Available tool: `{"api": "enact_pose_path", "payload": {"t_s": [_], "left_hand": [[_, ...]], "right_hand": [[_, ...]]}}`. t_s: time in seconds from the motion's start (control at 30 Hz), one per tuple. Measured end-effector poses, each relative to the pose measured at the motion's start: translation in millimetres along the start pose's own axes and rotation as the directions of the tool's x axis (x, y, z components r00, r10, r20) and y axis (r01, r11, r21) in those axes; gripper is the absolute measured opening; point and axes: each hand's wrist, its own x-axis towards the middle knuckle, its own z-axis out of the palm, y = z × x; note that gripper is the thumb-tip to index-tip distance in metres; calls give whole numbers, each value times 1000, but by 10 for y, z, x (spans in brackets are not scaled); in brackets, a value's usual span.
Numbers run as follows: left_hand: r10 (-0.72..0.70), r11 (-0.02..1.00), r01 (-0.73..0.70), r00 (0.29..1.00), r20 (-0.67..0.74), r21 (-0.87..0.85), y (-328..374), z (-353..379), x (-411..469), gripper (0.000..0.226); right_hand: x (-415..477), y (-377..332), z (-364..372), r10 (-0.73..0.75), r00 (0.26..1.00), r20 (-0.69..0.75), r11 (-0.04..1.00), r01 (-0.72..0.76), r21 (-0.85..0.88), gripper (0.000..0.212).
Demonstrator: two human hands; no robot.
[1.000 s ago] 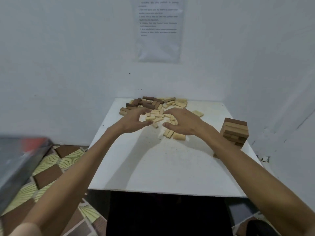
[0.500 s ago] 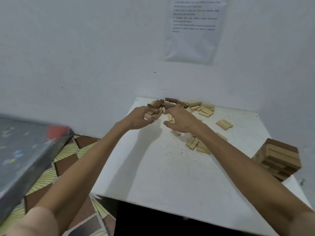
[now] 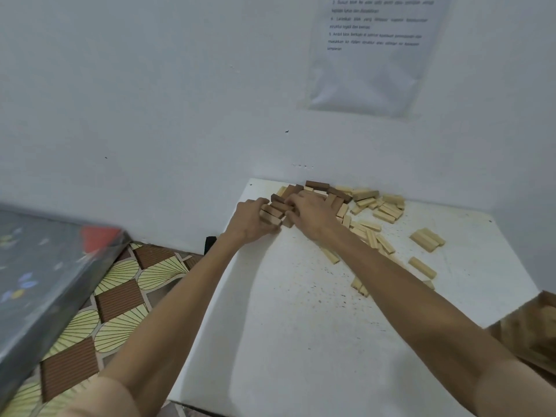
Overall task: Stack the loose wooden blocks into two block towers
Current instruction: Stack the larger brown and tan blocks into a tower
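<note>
Loose wooden blocks (image 3: 365, 206), light and dark brown, lie heaped at the far left of the white table (image 3: 301, 326) against the wall. My left hand (image 3: 251, 219) and my right hand (image 3: 310, 213) meet at the left end of the heap. Between them sits a small cluster of blocks (image 3: 275, 210), light ones under a dark one, and both hands curl their fingers round it from either side. A stacked block tower (image 3: 529, 332) shows blurred at the right frame edge, near the table's right side.
More light blocks (image 3: 427, 239) lie scattered right of my right forearm. A printed sheet (image 3: 370, 52) hangs on the white wall. Left of the table is a patterned floor (image 3: 120, 296) and a grey slab (image 3: 39, 272) with a red patch.
Both hands have reached farther left and back along the heap and closed on a cluster of blocks. The camera has swung left, so the tower has slid to the right frame edge.
</note>
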Motion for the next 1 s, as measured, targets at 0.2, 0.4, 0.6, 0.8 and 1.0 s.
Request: {"api": "enact_pose_path", "payload": {"t_s": [0.2, 0.4, 0.6, 0.8, 1.0], "left_hand": [[103, 995, -101, 990, -99, 25, -99, 174, -53, 62], [70, 993, -91, 964, -257, -71, -84, 373, -162, 55], [24, 994, -59, 942, -336, -96, -44, 450, -175, 40], [-23, 993, -17, 937, -348, -114, 34, 466, -169, 42], [-20, 993, -26, 928, -373, -118, 62, 525, -188, 28]], "right_hand": [[27, 9, 150, 13, 991, -130, 999, -7, 47, 18], [-65, 96, 193, 18, 979, -205, 990, 11, 142, 8], [-224, 185, 191, 9, 963, -269, 981, 44, 188, 9], [-461, 172, 139, 52, 952, -301, 985, 0, 171, 10], [-660, 195, 65, 75, 951, -298, 981, -17, 191, 10]]}}
